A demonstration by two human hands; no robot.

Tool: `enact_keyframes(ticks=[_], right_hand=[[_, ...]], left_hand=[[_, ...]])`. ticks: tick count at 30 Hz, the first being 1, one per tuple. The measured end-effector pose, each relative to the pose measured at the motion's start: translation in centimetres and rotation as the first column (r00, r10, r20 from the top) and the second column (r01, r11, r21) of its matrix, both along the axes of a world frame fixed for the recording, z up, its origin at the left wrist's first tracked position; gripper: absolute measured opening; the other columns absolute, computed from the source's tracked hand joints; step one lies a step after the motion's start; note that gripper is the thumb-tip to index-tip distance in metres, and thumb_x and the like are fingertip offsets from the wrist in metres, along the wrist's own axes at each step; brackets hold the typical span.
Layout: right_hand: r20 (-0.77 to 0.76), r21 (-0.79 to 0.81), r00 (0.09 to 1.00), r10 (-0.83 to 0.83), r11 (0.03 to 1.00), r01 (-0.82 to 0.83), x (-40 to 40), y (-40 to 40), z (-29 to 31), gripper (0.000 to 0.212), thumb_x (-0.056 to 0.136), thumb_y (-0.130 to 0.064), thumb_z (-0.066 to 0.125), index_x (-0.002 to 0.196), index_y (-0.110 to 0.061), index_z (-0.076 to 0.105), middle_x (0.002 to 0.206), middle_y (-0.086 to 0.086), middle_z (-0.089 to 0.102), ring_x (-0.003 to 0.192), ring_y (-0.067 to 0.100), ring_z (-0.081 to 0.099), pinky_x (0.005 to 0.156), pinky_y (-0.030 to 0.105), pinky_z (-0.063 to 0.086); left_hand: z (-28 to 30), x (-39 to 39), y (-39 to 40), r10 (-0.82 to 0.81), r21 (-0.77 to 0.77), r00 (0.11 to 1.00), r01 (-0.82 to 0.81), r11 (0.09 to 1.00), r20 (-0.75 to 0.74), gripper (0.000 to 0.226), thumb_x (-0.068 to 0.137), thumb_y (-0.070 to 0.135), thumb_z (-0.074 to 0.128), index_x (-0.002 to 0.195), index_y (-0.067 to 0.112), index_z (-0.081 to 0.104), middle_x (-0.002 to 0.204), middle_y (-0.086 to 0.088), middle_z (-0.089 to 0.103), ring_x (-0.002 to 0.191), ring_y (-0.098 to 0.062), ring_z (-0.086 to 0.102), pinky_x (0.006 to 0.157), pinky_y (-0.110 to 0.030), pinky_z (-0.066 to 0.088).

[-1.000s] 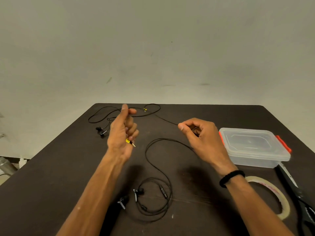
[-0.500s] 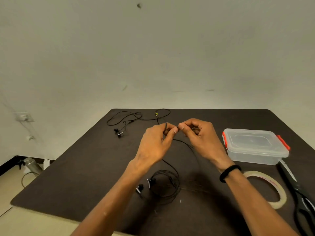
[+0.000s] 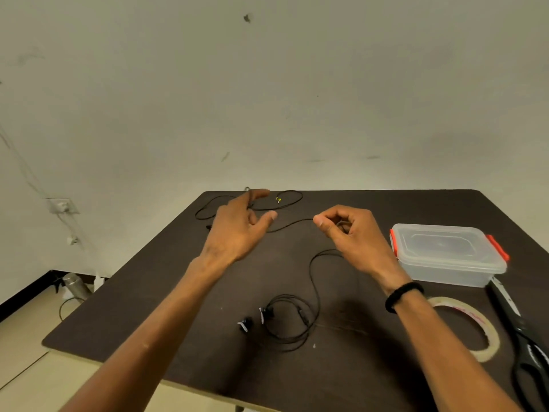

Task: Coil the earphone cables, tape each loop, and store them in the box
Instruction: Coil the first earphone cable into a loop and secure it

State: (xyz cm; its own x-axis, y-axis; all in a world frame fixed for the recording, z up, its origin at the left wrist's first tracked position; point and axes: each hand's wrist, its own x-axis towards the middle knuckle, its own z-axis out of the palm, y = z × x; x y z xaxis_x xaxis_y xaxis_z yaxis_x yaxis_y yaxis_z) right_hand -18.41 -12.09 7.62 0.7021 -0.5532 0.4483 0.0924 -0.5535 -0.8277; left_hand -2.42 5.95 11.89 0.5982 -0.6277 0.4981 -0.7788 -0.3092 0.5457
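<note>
Table (image 3: 184,295): dark brown top filling the lower half of the frame, carrying everything below.
Storage box (image 3: 445,254): clear plastic with red latches, lid on, right of centre; it will have to be opened before anything goes in.
Scissors (image 3: 523,331): black-handled, along the right edge, just beside the tape.
Tape roll (image 3: 475,316): clear tape lying flat at lower right, partly behind the right forearm, untouched.
Left hand (image 3: 237,230): raised above the table at centre, fingers spread and relaxed, gripping nothing; the cable runs out from behind its thumb side, and contact cannot be told.
Right hand (image 3: 350,233): fingers curled, thumb and forefinger pinching the near cable at centre frame.
Near earphone cable (image 3: 315,281): thin black wire running from the pinch toward the left hand and also down in a slack curve to a loose tangle with the earbuds (image 3: 255,319) at lower centre.
Far earphone cable (image 3: 291,200): second black wire in open loops at the table's upper centre, with a small yellow plug part visible, lying uncoiled.
Step in hand, as a judgement: starting the first coil. Done well, the right-hand pinch stays as the anchor while the left hand takes the wire and lays even loops into it, drawing slack gently so the tangle by the earbuds does not knot.
</note>
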Motion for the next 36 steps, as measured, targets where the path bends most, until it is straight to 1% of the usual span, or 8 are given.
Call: enact_keyframes(ticks=[3, 7, 10, 14, 22, 25, 28, 36], right_hand=[[-0.010, -0.019, 0.999, 0.035, 0.999, -0.036, 0.0, 0.3, 0.0, 0.014, 0.099, -0.038, 0.069, 0.095, -0.027, 0.078, 0.091, -0.009, 0.076, 0.087, 0.011, 0.069, 0.080, 0.033, 0.056], [-0.005, -0.044, 0.999, 0.047, 0.998, -0.047, 0.1, 0.3, -0.2, 0.014, 0.099, -0.038, 0.069, 0.097, -0.028, 0.078, 0.092, -0.010, 0.076, 0.089, 0.011, 0.070, 0.082, 0.037, 0.058], [-0.003, -0.035, 0.998, 0.056, 0.998, -0.056, 0.2, 0.3, -0.3, 0.013, 0.099, -0.036, 0.069, 0.098, -0.027, 0.079, 0.094, -0.012, 0.076, 0.090, 0.009, 0.070, 0.083, 0.035, 0.058], [-0.014, -0.004, 0.999, 0.043, 0.999, -0.043, 0.1, 0.1, -0.3, 0.014, 0.098, -0.038, 0.071, 0.098, -0.027, 0.079, 0.094, -0.014, 0.077, 0.091, 0.007, 0.070, 0.086, 0.035, 0.059], [0.033, 0.041, 0.999, -0.026, 0.999, 0.024, -0.4, -0.6, 0.3, 0.012, 0.098, -0.033, 0.072, 0.095, -0.024, 0.080, 0.087, -0.012, 0.076, 0.084, 0.007, 0.070, 0.082, 0.033, 0.058], [0.049, 0.027, 0.999, -0.008, 1.000, 0.007, 0.1, 0.2, 2.5, 0.011, 0.099, -0.030, 0.071, 0.093, -0.026, 0.079, 0.086, -0.011, 0.076, 0.081, 0.001, 0.068, 0.080, 0.024, 0.054], [0.054, -0.044, 0.998, 0.020, 0.999, -0.018, 1.1, 1.8, 6.1, 0.014, 0.099, -0.033, 0.070, 0.094, -0.023, 0.079, 0.087, -0.010, 0.075, 0.079, -0.001, 0.067, 0.077, 0.019, 0.053], [0.016, -0.317, 0.998, 0.063, 0.947, -0.054, 2.6, 5.1, 15.9, 0.020, 0.101, -0.034, 0.068, 0.093, -0.019, 0.079, 0.085, -0.011, 0.075, 0.079, -0.002, 0.067, 0.077, 0.013, 0.049]], left_hand=[[-0.3, -2.5, -1.6, -0.172, 0.138, 0.984, 0.163, 0.977, 0.052, 0.035, 0.099, 0.040, 0.065, 0.133, 0.031, 0.064, 0.055, 0.006, 0.062, 0.055, -0.003, 0.061, 0.072, -0.027, 0.056], [-0.2, -3.7, -3.0, -0.160, 0.180, 0.986, 0.149, 0.972, 0.045, 0.025, 0.102, 0.041, 0.061, 0.110, 0.024, 0.078, 0.083, 0.007, 0.076, 0.077, -0.005, 0.069, 0.073, -0.028, 0.057], [0.1, -3.5, -2.9, -0.121, 0.203, 0.992, 0.112, 0.973, 0.032, 0.023, 0.102, 0.038, 0.061, 0.104, 0.022, 0.077, 0.080, 0.005, 0.073, 0.074, -0.007, 0.066, 0.066, -0.027, 0.050], [1.8, -2.0, -1.5, 0.005, 0.042, 0.999, -0.003, 0.999, -0.043, 0.020, 0.101, 0.035, 0.061, 0.095, 0.022, 0.075, 0.078, 0.007, 0.073, 0.065, -0.002, 0.064, 0.060, -0.015, 0.046], [5.0, 3.1, 2.9, 0.131, -0.312, 0.926, -0.249, 0.917, -0.354, 0.022, 0.095, 0.043, 0.068, 0.101, 0.024, 0.076, 0.063, 0.014, 0.059, 0.053, -0.002, 0.051, 0.056, -0.022, 0.038], [4.6, 2.2, 3.8, 0.091, -0.288, 0.966, -0.161, 0.944, -0.241, 0.027, 0.092, 0.049, 0.074, 0.112, 0.032, 0.072, 0.057, 0.012, 0.049, 0.052, -0.004, 0.044, 0.058, -0.021, 0.039], [4.9, 0.5, 3.0, -0.138, -0.297, 0.955, 0.057, 0.953, -0.262, 0.024, 0.096, 0.039, 0.072, 0.119, 0.031, 0.074, 0.048, 0.014, 0.035, 0.047, -0.009, 0.031, 0.050, -0.022, 0.032], [9.6, -1.9, 1.9, -0.348, -0.371, 0.889, 0.229, 0.900, -0.296, 0.035, 0.104, 0.039, 0.060, 0.092, 0.014, 0.080, 0.051, 0.011, 0.037, 0.049, -0.009, 0.032, 0.044, -0.017, 0.027]])
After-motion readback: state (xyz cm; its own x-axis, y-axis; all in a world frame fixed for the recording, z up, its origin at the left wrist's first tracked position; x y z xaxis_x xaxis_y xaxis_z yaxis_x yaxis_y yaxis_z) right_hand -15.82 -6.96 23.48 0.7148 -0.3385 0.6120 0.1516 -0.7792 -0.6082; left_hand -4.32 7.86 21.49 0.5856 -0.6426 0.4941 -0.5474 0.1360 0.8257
